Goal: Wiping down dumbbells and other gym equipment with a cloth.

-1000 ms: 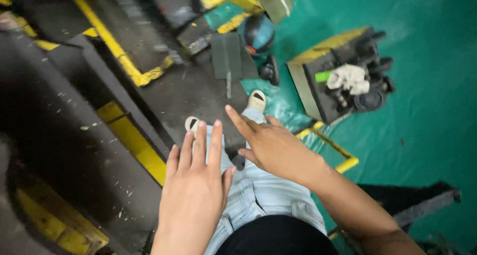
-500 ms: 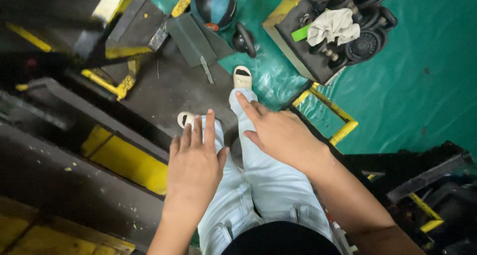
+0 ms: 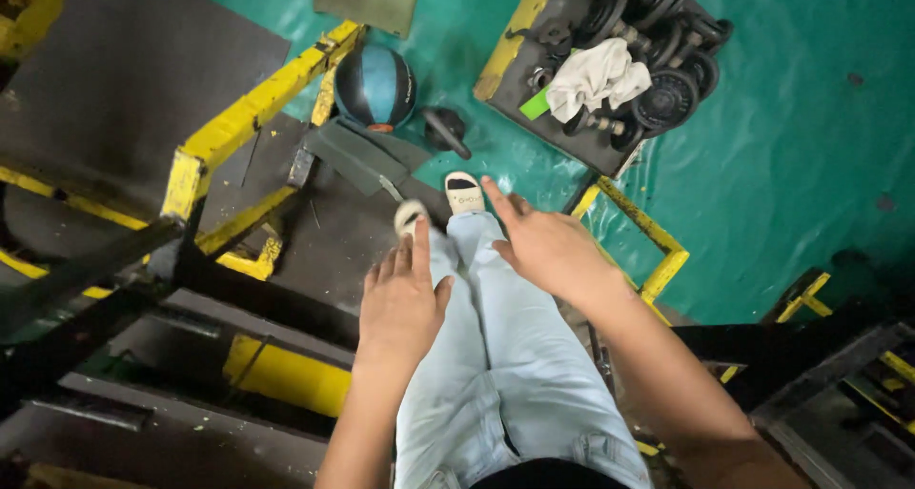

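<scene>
Head view: green floor (image 3: 801,165), black mats (image 3: 114,79), yellow rails (image 3: 257,98).

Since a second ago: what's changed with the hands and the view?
The view swung toward the weight rack and ball. Both hands drew nearer the body, the left hand over the left thigh, the right hand beside the right. Both stay open and empty, nothing grasped or released.

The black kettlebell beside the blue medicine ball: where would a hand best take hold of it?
Probably by its handle loop, from above. The kettlebell sits on the green floor with the handle uppermost, angled toward the feet; the medicine ball crowds its left side, so come from the right.
</scene>
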